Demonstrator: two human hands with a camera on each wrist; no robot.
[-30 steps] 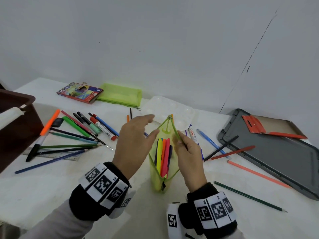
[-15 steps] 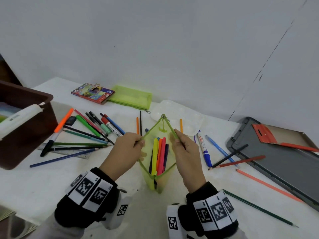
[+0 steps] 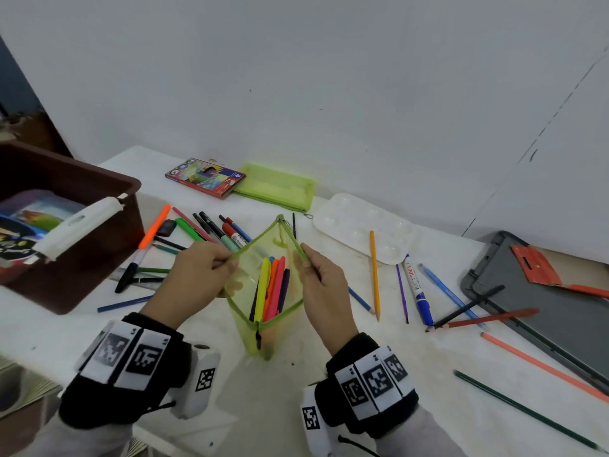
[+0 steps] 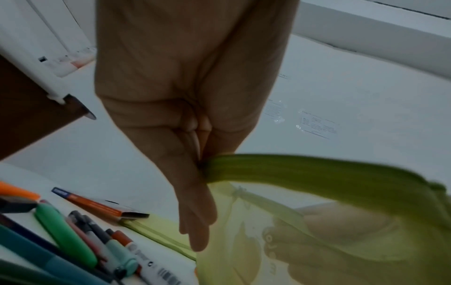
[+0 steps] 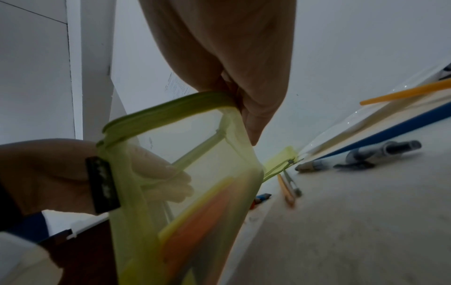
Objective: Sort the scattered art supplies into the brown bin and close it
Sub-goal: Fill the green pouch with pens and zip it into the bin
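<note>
Left hand (image 3: 194, 278) has come onto the translucent green pouch (image 3: 263, 291); both hands pinch its rim, right hand (image 3: 324, 288) opposite.

My left hand (image 3: 194, 275) and right hand (image 3: 324, 291) each pinch one zip edge of the translucent green pouch (image 3: 263, 291), holding it upright and spread open, bright markers (image 3: 272, 288) standing inside. The brown bin (image 3: 99, 192) sits open at my left, loose pens (image 3: 211, 229) scattered between them on the tabletop (image 3: 296, 407).
</note>
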